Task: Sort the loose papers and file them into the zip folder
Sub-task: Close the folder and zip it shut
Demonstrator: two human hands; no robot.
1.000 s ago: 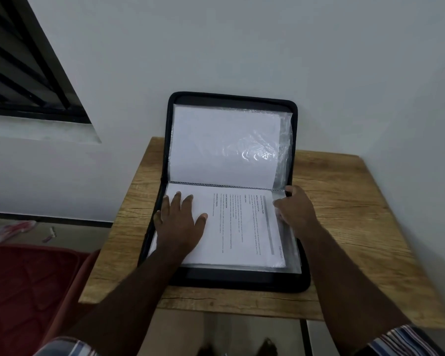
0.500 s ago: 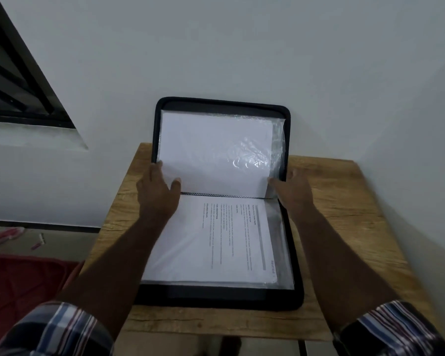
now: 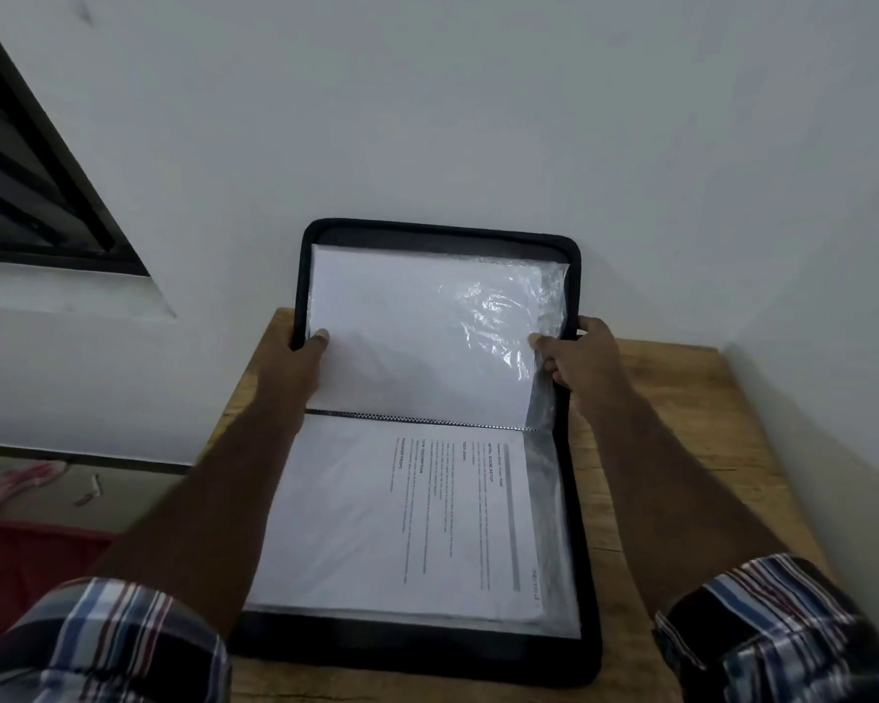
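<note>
Both hands point(image 3: 295, 367) point(image 3: 582, 360) grip upright folder point(image 3: 440, 230) cover's sides; spine crosswise.

Raised folder lid point(image 3: 437, 230) against wall point(image 3: 478, 119); bare table point(image 3: 681, 423) strip right.

So the zip folder point(image 3: 442, 657) sits open on the desk point(image 3: 681, 449), pushed back into the corner. Its far half point(image 3: 574, 276) stands up against the wall point(image 3: 478, 119) behind, the near half lies flat toward the person. A printed sheet point(image 3: 402, 525) is in the flat half, another sheet point(image 3: 402, 322) in the upright half, with the spine point(image 3: 427, 421) between them. The left hand point(image 3: 300, 357) grips the upright half's left edge, the right hand point(image 3: 584, 357) its right edge. A window point(image 3: 36, 195) is off to the left.
</note>
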